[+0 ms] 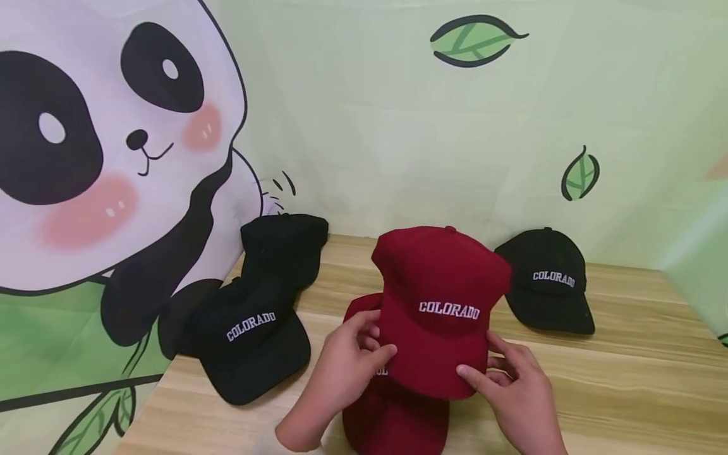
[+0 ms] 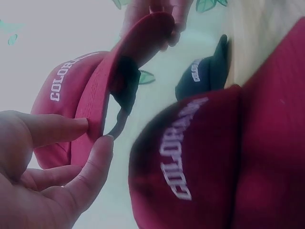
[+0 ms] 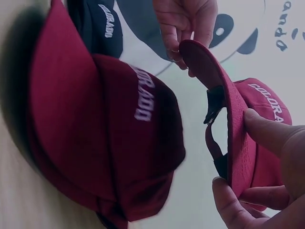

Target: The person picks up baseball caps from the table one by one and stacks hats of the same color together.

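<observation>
A dark red baseball cap (image 1: 440, 272) with white "COLORADO" lettering is held up by both hands, its brim toward the wearer of the camera. My left hand (image 1: 335, 363) pinches one side of the brim between thumb and fingers. On the opposite side, the right hand (image 1: 520, 385) grips the brim the same way. Below the held cap, another red cap (image 1: 398, 420) lies on the wooden table, partly hidden. From the right wrist view, the lower red cap (image 3: 69, 109) appears to have a second brim beneath it. The adjustable back strap (image 3: 217, 143) of the held cap shows there.
Two black caps (image 1: 256, 360) (image 1: 284, 243) sit at the left, one behind the other. A third black cap (image 1: 548, 272) stands at the back right of the wooden table (image 1: 625, 379). Behind it hangs a green cloth backdrop (image 1: 364, 126) with a printed panda and leaves.
</observation>
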Motion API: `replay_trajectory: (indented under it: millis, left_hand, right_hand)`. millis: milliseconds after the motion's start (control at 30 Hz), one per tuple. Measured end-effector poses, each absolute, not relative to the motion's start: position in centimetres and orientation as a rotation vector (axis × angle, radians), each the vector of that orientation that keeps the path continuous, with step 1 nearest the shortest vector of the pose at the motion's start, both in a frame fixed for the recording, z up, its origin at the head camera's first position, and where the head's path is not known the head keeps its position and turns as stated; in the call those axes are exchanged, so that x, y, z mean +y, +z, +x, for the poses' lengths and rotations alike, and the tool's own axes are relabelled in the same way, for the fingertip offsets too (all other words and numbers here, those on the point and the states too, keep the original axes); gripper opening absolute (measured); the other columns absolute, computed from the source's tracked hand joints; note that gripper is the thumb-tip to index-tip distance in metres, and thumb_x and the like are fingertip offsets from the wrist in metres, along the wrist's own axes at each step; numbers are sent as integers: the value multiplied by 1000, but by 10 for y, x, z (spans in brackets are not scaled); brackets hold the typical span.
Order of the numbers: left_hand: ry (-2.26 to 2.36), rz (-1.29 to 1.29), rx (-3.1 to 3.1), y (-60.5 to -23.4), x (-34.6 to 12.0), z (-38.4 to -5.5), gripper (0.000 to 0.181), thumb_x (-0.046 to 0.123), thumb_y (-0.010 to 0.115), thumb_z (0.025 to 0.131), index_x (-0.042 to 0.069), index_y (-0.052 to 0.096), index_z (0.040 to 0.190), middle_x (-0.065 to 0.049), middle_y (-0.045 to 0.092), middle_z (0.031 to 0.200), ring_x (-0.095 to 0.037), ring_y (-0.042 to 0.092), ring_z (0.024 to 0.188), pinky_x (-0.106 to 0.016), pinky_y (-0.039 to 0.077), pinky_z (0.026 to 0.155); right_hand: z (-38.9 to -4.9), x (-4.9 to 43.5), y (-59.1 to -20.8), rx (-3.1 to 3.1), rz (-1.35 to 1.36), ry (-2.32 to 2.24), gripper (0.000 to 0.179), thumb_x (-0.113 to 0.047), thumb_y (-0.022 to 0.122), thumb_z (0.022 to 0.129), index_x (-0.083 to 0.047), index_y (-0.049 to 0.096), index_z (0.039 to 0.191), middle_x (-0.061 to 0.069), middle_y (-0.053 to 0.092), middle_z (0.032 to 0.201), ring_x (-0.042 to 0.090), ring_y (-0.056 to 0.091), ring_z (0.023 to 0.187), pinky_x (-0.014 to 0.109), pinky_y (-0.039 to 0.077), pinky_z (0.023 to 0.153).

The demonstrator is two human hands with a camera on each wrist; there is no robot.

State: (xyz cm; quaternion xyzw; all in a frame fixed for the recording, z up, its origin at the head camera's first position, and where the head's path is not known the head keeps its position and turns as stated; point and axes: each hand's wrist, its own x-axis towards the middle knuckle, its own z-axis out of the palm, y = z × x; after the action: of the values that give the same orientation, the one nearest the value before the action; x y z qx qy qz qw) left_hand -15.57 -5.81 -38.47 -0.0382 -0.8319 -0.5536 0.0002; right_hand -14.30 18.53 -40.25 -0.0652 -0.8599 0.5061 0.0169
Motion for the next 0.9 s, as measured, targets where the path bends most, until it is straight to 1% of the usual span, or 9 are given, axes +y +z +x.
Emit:
replay_trajectory:
  millis: [133, 300, 367, 467, 600, 700, 900]
  left_hand:
    - [-1751, -76, -2615, -392, -67, -150, 50, 16, 75, 83, 5, 58, 129, -8, 60, 99, -14, 60, 82, -26, 51, 67]
    - [-1819, -19, -2621, -404, -77, -142, 51, 15, 76, 82, 2, 58, 128, -9, 60, 99, -15, 60, 83, -26, 52, 68]
    - [-1845, 10, -2620, -408, -81, -139, 51, 14, 76, 82, 2, 58, 128, -10, 60, 100, -15, 60, 83, -26, 52, 67]
    - [-1860, 49, -2631, -415, -87, -136, 52, 15, 76, 81, 2, 58, 128, -10, 61, 100, -15, 61, 83, -26, 52, 66]
    - [-1889, 69, -2649, -425, -91, -132, 54, 14, 76, 82, -2, 56, 129, -9, 60, 99, -14, 61, 82, -26, 52, 64]
    - [-1898, 75, -2665, -435, -93, -128, 54, 13, 75, 82, -5, 55, 129, -9, 60, 98, -14, 61, 81, -25, 52, 64]
    - [-1920, 100, -2693, -452, -94, -123, 54, 12, 75, 83, -8, 55, 128, -9, 61, 96, -13, 62, 78, -25, 53, 63]
  right_hand:
    - [-141, 176, -408, -2681, -192, 1584, 84, -45, 82, 72, -12, 49, 142, 5, 51, 122, 19, 60, 108, 13, 51, 78]
    - [-136, 167, -417, -2735, -245, 1605, 88, -48, 82, 70, -14, 48, 143, 7, 51, 121, 18, 62, 107, 17, 53, 78]
    - [-135, 164, -421, -2751, -249, 1609, 88, -48, 82, 70, -13, 48, 143, 8, 52, 120, 17, 63, 105, 18, 53, 78]
    - [-133, 159, -429, -2752, -259, 1634, 85, -45, 83, 71, -13, 50, 142, 8, 53, 119, 16, 62, 101, 16, 52, 78]
    - [-130, 154, -438, -2766, -305, 1651, 85, -44, 84, 70, -12, 50, 141, 9, 53, 119, 14, 63, 95, 20, 55, 77]
    - [-128, 152, -445, -2787, -316, 1646, 87, -45, 84, 68, -8, 52, 140, 10, 54, 117, 13, 65, 90, 26, 57, 76]
    - [-122, 149, -460, -2798, -271, 1629, 83, -38, 87, 68, -1, 55, 135, 11, 56, 111, 11, 66, 85, 18, 53, 68]
